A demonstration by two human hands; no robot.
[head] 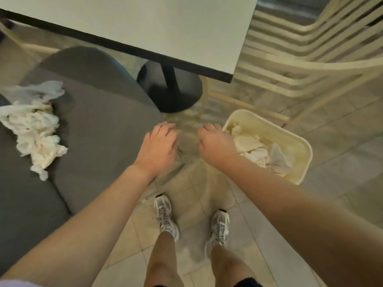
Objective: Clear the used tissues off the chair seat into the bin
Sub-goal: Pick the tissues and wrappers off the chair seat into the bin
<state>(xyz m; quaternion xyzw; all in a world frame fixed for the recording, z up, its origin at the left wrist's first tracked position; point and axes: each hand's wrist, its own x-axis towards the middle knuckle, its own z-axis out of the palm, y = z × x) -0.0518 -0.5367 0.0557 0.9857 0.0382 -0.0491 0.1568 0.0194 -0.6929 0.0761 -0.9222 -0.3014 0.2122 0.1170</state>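
Observation:
A heap of crumpled white tissues (35,127) lies on the left part of the grey cushioned chair seat (99,129). On the floor to the right stands a cream rectangular bin (298,146) with several crumpled tissues (263,152) inside. My left hand (159,146) hovers over the seat's right edge, fingers relaxed and holding nothing. My right hand (215,143) hangs just left of the bin's rim, fingers loosely curled, nothing visible in it. Both hands are well to the right of the tissue heap.
A white table (157,25) with a dark edge stands ahead on a black pedestal base (172,90). A cream slatted chair (310,50) is at the upper right, behind the bin. My feet in white sneakers (165,216) stand on the tiled floor.

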